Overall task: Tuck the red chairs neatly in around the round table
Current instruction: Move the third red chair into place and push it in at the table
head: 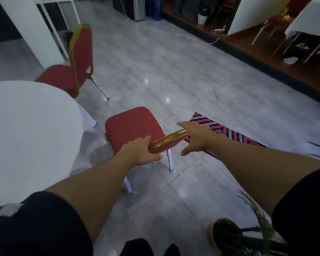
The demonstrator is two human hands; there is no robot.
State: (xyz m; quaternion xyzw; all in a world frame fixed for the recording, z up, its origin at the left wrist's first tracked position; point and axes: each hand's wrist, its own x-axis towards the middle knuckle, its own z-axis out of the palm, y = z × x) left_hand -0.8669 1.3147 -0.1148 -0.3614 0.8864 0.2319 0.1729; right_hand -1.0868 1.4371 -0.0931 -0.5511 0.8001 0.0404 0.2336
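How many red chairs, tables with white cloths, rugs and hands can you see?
Red chairs: 2, the near chair and the far chair
White-clothed tables: 2, the round table and a far table
Striped rugs: 1
Hands: 2, left hand and right hand
Total: 7

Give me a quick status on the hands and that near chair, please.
Left hand and right hand on the near chair's gold backrest. Seat clear of the round table, not tucked. Striped rug beside it.
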